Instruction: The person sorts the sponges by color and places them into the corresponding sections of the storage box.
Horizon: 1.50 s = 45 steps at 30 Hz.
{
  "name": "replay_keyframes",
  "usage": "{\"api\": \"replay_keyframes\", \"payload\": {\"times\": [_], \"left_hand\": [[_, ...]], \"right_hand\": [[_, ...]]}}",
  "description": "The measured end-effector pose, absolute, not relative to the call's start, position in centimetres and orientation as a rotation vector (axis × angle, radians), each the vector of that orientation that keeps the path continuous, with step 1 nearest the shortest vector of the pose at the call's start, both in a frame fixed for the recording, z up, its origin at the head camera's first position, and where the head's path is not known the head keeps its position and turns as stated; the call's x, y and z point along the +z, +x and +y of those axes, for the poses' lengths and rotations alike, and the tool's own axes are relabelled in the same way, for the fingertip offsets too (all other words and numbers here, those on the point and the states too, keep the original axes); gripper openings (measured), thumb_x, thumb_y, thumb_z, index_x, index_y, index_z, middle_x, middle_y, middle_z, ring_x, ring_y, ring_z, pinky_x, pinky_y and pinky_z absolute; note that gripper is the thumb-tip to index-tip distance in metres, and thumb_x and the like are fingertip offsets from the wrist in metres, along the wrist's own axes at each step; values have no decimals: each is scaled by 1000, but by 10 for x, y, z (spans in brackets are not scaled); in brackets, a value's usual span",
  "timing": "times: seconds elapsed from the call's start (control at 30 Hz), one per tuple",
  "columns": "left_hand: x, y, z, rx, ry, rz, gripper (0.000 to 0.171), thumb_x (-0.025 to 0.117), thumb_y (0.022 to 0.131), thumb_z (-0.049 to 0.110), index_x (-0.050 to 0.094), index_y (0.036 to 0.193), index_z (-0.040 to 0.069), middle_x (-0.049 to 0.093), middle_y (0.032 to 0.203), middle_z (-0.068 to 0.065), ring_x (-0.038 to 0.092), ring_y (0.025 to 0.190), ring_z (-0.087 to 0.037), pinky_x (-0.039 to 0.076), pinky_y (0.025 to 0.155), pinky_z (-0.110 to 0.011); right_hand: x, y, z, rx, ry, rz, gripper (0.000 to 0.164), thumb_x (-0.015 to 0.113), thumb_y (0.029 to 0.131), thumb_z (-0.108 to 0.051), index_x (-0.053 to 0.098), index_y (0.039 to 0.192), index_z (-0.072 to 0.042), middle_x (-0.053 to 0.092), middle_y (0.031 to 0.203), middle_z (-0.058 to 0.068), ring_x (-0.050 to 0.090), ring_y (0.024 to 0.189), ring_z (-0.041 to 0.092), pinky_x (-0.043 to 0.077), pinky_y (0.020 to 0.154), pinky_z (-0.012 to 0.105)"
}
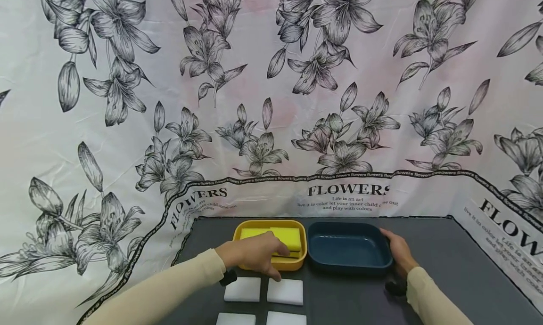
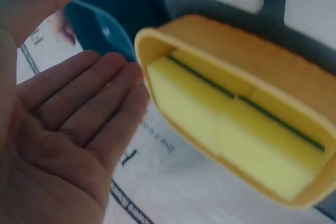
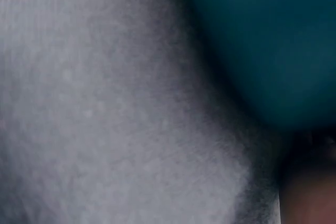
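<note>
My left hand (image 1: 259, 252) reaches over the yellow dish (image 1: 304, 247), its fingers spread and nothing between them. In the left wrist view the left palm (image 2: 58, 140) faces the camera, with fingertips close to the dish's end. Inside the dish lie yellow sponges (image 1: 285, 238), a thin dark green layer along their edges. On its right stands a dark blue dish (image 1: 348, 247) with a bare inside. My right hand (image 1: 398, 250) holds that dish at its right end, the fingers at the rim and outer wall. The right wrist view shows mostly the dish's blue outer wall (image 3: 278, 40).
White blocks lie on the dark table (image 1: 343, 296) in front of the yellow dish: a left one (image 1: 242, 289) and a right one (image 1: 285, 291), with two more at the lower frame edge. A flower-printed cloth (image 1: 254, 141) hangs behind and along the sides.
</note>
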<state>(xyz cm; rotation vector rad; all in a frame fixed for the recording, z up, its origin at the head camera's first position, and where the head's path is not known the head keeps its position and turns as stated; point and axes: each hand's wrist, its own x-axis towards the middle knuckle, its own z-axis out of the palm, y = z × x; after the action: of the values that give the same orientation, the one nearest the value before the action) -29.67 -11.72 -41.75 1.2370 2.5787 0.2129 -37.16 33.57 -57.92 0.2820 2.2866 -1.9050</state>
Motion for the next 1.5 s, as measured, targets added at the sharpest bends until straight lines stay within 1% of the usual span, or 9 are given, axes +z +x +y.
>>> {"api": "replay_keyframes", "payload": {"times": [0.1,0.27,0.47,0.6,0.8,0.9,1.07,1.23,1.5], "left_hand": [[-425,-291,-115,180,1197,2526,56,95,88,35,77,137,14,79,129,5,72,113,-7,58,101,-25],[-445,-284,-113,83,1181,2495,53,97,86,33,79,131,12,82,115,4,70,90,-3,59,81,-19],[-464,-277,-112,8,1131,2559,50,98,85,32,79,126,12,72,87,7,55,70,-3,51,65,-21],[-471,-275,-111,13,1134,2558,42,98,85,30,81,119,12,63,77,10,47,64,-3,41,57,-21],[-484,-276,-113,-41,1140,2552,43,98,84,30,80,119,13,71,88,11,54,70,1,46,63,-18],[-490,-274,-113,-80,1121,2594,42,99,83,31,80,117,14,70,88,11,56,72,1,49,64,-19],[-496,-273,-110,-172,1093,2674,37,99,83,31,79,112,18,68,89,11,54,77,-2,50,67,-23],[-500,-273,-109,-225,1086,2693,34,99,83,32,79,108,19,67,88,10,55,77,-2,51,68,-24],[-510,-276,-107,-250,1093,2682,31,97,85,33,78,106,21,68,85,11,56,73,-1,51,65,-22]], "right_hand": [[-579,-372,333,-1858,292,2330,79,27,118,-55,26,171,3,28,174,31,65,126,21,59,86,24],[-577,-374,327,-1816,304,2365,82,29,116,-58,26,171,3,26,175,32,49,148,39,58,90,25],[-577,-375,326,-1829,304,2357,83,33,116,-58,29,169,5,31,173,32,62,129,23,58,86,22],[-577,-375,328,-1820,303,2367,85,33,116,-59,29,168,8,32,172,33,63,128,23,58,87,24],[-578,-375,329,-1833,312,2374,85,34,116,-60,31,167,8,35,170,33,66,118,15,59,86,24],[-579,-375,329,-1833,310,2373,83,33,116,-58,30,168,7,33,171,33,64,128,24,60,92,28],[-580,-373,329,-1847,310,2353,84,31,117,-58,25,170,7,26,175,32,44,153,43,55,113,43],[-580,-370,330,-1861,298,2358,81,31,117,-56,25,170,5,24,177,30,40,156,42,56,107,32],[-580,-370,332,-1868,319,2354,82,31,117,-56,25,170,6,24,176,31,40,156,45,50,119,49]]}}
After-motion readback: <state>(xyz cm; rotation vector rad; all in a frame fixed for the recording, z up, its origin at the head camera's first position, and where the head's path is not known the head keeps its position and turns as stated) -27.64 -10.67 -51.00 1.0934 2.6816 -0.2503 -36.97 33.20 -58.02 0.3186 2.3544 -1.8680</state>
